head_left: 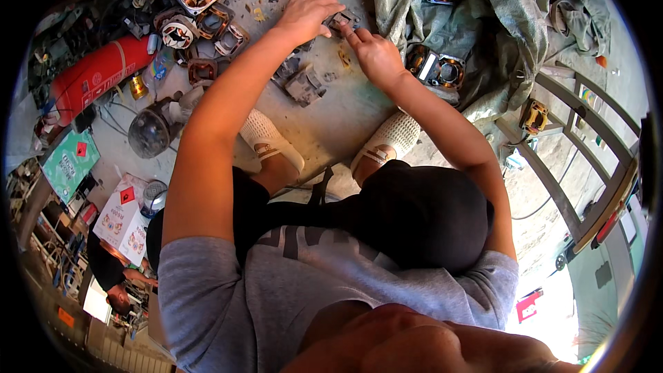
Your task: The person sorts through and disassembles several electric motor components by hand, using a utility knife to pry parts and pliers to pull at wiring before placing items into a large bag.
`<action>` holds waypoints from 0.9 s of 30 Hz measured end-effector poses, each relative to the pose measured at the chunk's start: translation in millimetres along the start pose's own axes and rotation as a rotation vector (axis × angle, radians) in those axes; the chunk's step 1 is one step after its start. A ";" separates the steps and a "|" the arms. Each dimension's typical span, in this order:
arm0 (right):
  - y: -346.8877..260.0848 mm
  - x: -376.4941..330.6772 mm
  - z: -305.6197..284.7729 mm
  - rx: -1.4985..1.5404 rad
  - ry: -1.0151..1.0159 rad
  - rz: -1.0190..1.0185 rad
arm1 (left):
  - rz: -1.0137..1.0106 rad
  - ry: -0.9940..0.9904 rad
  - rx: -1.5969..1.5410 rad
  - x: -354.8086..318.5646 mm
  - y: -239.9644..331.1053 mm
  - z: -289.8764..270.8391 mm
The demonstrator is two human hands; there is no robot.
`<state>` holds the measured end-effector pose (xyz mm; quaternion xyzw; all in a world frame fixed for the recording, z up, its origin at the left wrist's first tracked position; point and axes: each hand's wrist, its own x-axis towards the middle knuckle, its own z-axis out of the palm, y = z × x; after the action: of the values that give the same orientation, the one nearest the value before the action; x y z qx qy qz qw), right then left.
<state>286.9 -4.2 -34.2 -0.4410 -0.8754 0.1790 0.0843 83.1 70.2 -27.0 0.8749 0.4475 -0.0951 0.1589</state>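
On the floor ahead of me, a small grey block-like part (343, 19) lies between my two hands. My right hand (375, 54) has its fingers curled, with the fingertips at the near edge of this part. Its underside and the exact grip are partly hidden. Just to the left, my left hand (309, 12) is spread, one finger stretched away and the others reaching towards the part. Nothing shows in its grasp. Nearer to me, a larger dark grey block-like piece (304, 86) rests on the floor among small scraps.
Several copper-wound motor stators (214, 22) are heaped at the left, beside a red cylinder (103, 76). A grey-green sack (507, 34) lies at the right, with wound stators (449, 71) on it. A metal frame (587, 145) stands farther right. Another person (110, 269) is at lower left.
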 end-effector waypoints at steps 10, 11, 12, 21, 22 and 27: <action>8.1 -3.5 0.2 0.006 0.008 -0.018 | -0.008 -0.017 0.141 -0.3 4.1 1.5; 8.5 -3.7 0.2 0.009 0.010 -0.025 | -0.011 -0.017 0.142 -0.7 4.0 1.8; 9.2 -3.4 -0.2 0.012 0.012 -0.031 | -0.013 -0.017 0.143 -1.1 3.8 2.0; 15.6 -15.2 -4.7 0.032 -0.021 -0.030 | 0.006 0.007 0.151 -1.5 3.8 0.6; 15.8 -16.7 -6.6 0.032 -0.040 -0.024 | 0.010 0.011 0.149 -1.7 3.2 1.2; 15.9 -17.9 -10.7 0.018 -0.058 -0.013 | 0.012 0.022 0.147 -1.7 3.2 3.3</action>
<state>312.6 -7.3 -30.3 -0.4290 -0.8788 0.1989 0.0643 84.7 66.0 -28.9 0.8879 0.4357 -0.1170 0.0898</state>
